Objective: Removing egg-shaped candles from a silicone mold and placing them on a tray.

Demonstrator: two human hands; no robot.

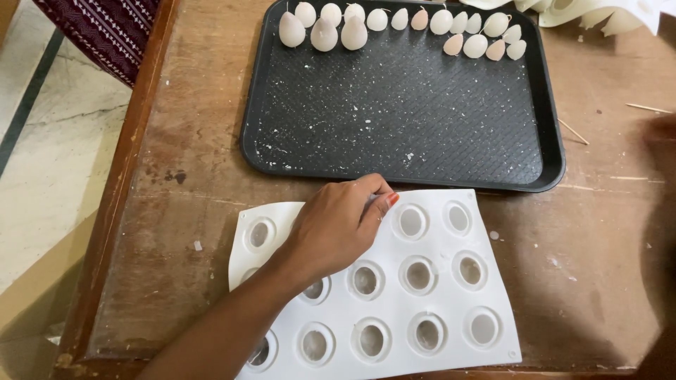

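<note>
My left hand reaches in from the lower left and lies over a white flexible mould with several round cavities. Its fingers are curled, and thumb and forefinger pinch together at the mould's far edge beside one cavity. Whether something small sits between the fingertips is hidden. Behind the mould lies a black tray with several pale egg-shaped wax pieces with thin wicks lined up along its far side. A dark blurred shape at the right edge may be my right hand; its fingers are unreadable.
Everything rests on a worn wooden table with a raised rim. More white moulds lie at the far right corner. Thin wooden sticks lie right of the tray. A patterned dark cloth hangs at the upper left above a tiled floor.
</note>
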